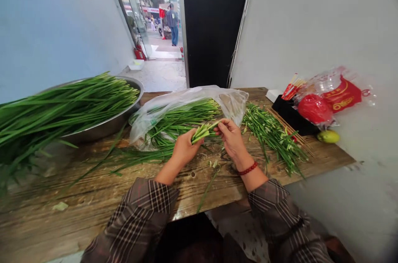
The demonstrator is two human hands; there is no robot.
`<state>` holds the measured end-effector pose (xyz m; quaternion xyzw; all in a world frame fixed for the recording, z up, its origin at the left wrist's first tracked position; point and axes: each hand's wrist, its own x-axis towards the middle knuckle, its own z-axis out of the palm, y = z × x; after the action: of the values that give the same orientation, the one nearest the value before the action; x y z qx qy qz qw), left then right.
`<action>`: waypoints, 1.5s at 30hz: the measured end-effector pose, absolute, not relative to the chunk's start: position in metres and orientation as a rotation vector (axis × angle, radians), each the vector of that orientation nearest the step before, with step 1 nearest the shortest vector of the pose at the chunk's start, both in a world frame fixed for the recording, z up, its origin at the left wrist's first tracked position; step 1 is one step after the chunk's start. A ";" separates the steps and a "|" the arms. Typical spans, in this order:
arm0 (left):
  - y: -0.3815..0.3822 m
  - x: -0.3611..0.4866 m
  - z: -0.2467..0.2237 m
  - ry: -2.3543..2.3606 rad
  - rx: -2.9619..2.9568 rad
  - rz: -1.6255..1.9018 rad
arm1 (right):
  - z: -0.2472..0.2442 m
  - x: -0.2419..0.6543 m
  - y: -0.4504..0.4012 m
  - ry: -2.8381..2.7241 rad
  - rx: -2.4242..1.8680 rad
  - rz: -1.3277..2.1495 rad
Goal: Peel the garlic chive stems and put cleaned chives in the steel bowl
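Note:
My left hand [185, 147] is closed around a small bunch of garlic chives [202, 131], their pale cut ends pointing up and to the right. The green leaves of this bunch trail leftward over the table. With thumb and forefinger, my right hand [229, 133] pinches the end of one chive stalk beside the bunch. Behind both hands lies a pile of chives [186, 114] in an open clear plastic bag [228, 99]. To the right of my right hand is a loose heap of chive pieces [273, 136]. Scraps of leaf lie on the wood below my hands.
A large metal basin [102, 128] heaped with long chives [68, 105] stands at the left of the wooden table [130, 209]. At the right are a black box [289, 115], wooden skewers, red plastic packaging [345, 96] and a yellow-green fruit [328, 136]. Beyond is an open doorway.

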<state>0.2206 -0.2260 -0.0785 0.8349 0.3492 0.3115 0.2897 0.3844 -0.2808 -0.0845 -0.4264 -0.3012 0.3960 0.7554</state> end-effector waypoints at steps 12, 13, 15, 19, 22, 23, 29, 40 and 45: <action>-0.230 0.222 -0.081 0.864 2.298 0.767 | -0.088 0.389 -0.286 -0.870 -0.987 0.796; -0.232 0.220 -0.078 0.860 2.294 0.761 | -0.085 0.388 -0.287 -0.874 -0.991 0.795; -0.236 0.216 -0.068 0.841 2.299 0.762 | -0.078 0.383 -0.290 -0.900 -0.994 0.797; -0.246 0.202 -0.046 0.767 2.277 0.817 | -0.060 0.368 -0.296 -0.967 -0.964 0.794; -0.255 0.189 -0.031 0.782 2.223 0.830 | -0.047 0.357 -0.303 -1.008 -0.951 0.818; -0.257 0.183 -0.025 0.802 2.189 0.849 | -0.044 0.354 -0.306 -1.034 -0.943 0.823; -0.259 0.135 0.022 0.663 1.666 1.362 | -0.047 0.349 -0.314 -1.275 -0.936 0.791; -0.318 0.109 0.070 0.440 1.169 1.559 | -0.008 0.247 -0.308 -1.906 -0.765 0.298; -0.329 0.096 0.083 0.408 1.072 1.627 | -0.022 0.214 -0.299 -1.941 -0.868 0.183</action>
<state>0.0963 -0.3287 0.0830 0.4518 0.1719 0.6858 0.5441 0.2144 -0.2986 -0.0224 -0.3560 -0.7967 0.0750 0.4826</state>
